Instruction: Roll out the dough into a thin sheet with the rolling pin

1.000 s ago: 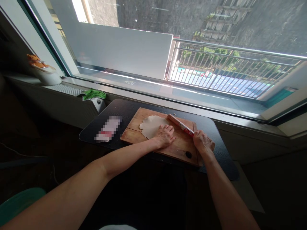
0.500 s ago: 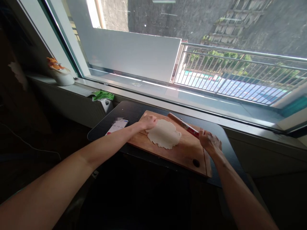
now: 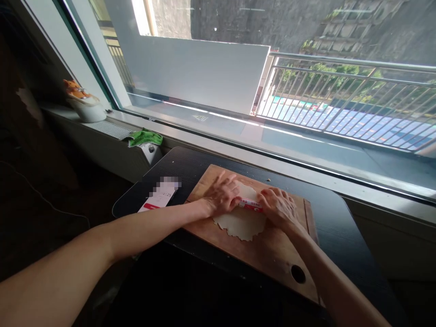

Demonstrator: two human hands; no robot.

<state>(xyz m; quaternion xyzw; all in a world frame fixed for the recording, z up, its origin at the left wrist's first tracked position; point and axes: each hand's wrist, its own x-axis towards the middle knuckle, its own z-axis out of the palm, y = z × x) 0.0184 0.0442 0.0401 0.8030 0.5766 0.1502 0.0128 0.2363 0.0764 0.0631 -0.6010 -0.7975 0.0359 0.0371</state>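
Observation:
A rolling pin (image 3: 251, 205) with a red and white printed label lies across a thin, ragged-edged sheet of pale dough (image 3: 240, 223). My left hand (image 3: 223, 194) is curved over its left part, fingers reaching forward and thumb pointing inward. Over the right part, my right hand (image 3: 278, 205) grips it in the same way. Only the labelled middle shows between the two hands; both ends are hidden under them. The dough rests on a wooden cutting board (image 3: 272, 259), which has a dark round hole near its close right corner.
The board lies on a black table (image 3: 337, 236) beside a wide window. Left of it is a phone (image 3: 161, 194), its screen partly blurred out. A green cloth (image 3: 146, 137) and a white pot (image 3: 90, 110) with an orange figure sit on the ledge at left.
My right hand has brought the rolling pin left from the board's far right side onto the dough. My left hand has moved from the dough's edge onto the pin. The view has tilted slightly.

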